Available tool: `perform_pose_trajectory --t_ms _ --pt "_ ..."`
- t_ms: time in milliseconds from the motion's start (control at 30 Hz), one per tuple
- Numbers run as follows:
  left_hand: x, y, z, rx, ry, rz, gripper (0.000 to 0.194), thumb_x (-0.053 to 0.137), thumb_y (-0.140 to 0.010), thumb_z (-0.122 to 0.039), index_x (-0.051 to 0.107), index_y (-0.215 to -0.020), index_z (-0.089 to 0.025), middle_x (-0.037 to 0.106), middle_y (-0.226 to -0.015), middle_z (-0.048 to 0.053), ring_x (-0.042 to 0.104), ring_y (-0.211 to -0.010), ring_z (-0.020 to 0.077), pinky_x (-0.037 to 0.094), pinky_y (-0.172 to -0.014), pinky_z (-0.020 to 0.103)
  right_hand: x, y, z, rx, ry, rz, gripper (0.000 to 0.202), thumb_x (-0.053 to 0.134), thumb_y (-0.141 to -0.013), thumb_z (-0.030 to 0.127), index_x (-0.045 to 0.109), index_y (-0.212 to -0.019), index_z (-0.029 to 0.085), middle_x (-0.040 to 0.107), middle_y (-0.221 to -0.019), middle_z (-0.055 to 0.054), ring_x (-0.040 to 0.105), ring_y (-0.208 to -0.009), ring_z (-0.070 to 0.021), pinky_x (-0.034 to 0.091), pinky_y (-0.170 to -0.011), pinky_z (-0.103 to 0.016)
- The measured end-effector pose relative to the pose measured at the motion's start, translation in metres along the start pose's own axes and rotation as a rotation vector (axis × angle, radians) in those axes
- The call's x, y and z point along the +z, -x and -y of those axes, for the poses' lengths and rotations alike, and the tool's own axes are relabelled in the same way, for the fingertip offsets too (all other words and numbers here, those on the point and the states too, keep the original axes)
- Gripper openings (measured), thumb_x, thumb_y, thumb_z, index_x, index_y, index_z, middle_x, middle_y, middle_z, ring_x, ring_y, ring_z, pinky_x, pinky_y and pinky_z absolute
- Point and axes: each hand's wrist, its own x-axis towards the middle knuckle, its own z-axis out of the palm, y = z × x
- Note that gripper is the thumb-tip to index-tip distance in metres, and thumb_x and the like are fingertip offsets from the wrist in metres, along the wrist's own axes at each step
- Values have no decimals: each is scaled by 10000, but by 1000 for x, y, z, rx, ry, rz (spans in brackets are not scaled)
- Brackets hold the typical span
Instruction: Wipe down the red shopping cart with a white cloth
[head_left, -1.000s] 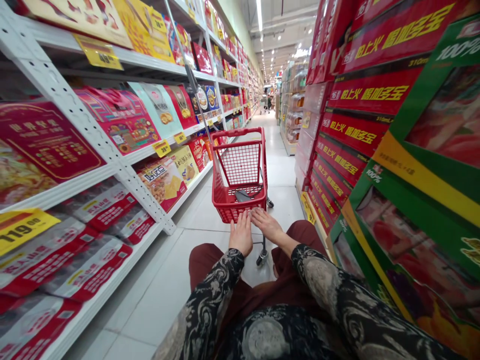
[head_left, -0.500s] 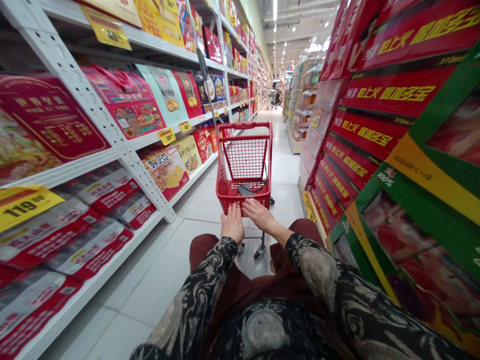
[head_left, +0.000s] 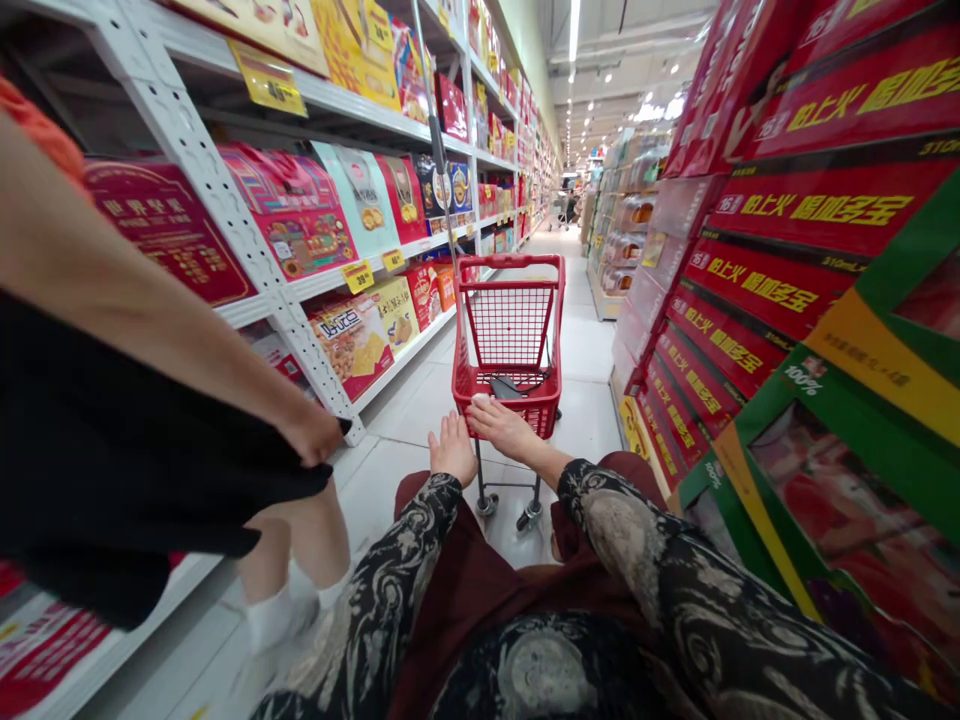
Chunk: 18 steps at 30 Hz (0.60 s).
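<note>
A red shopping cart (head_left: pixel 510 345) stands in the aisle in front of me, with a dark flat object (head_left: pixel 506 387) in its basket. My left hand (head_left: pixel 453 447) is raised near the cart's lower left edge, fingers spread and holding nothing. Beside it, my right hand (head_left: pixel 499 425) lies over the near rim of the basket, palm down with its fingers stretched out. Whether the right fingertips touch the rim is hard to tell.
A person in a black skirt (head_left: pixel 112 450) is close on my left. White shelves (head_left: pixel 300 290) of boxed goods line the left side. Stacked red cartons (head_left: pixel 787 215) and green boxes (head_left: pixel 847 400) rise at the right. Farther down the aisle is another person (head_left: pixel 571 207).
A person has come into view at the left, covering part of the shelves. My left hand has moved left and away from the cart's edge. The cart appears farther right and slightly lower.
</note>
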Motion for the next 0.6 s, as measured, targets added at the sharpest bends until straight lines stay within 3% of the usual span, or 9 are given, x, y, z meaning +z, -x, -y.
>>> perform_pose_trajectory --t_ms 133,233,433,500,600 --pt "4 5 -5 65 11 10 704 401 -730 -144 208 -1403 -73 119 -1520 125 139 -1393 242 195 -1100 505 16 24 5 12 1 138 289 419 -902 129 586 -1136 113 554 -1249 -134 397 -1270 -217 355 -1042 -417" --pt "5 7 -8 82 35 35 710 410 -721 -138 217 -1403 -84 122 -1520 117 148 -1391 239 195 -1103 498 16 34 6 12 -1 186 264 423 -904 143 616 -1083 133 591 -1194 -121 424 -1247 -214 384 -1013 -411" --pt "-4 1 3 -18 68 15 704 406 -734 -132 198 -1405 -81 117 -1519 132 140 -1393 234 193 -1100 500 -3 -7 4 45 -29 -52 320 422 -905 144 540 -1203 143 477 -1341 -123 307 -1327 -226 331 -1055 -440" --pt "-8 -1 6 -39 61 -2 694 401 -740 -138 203 -1402 -76 116 -1519 135 140 -1393 235 195 -1099 502 -5 -13 5 61 -32 -44 307 439 -894 131 556 -1179 129 495 -1319 -138 329 -1315 -231 341 -1049 -442" --pt "-10 -4 8 -32 56 -11 692 406 -735 -145 221 -1398 -73 119 -1519 129 140 -1393 233 195 -1101 493 -2 -4 10 8 -70 69 252 450 -887 132 615 -1077 128 589 -1198 -129 435 -1239 -220 382 -1017 -415"
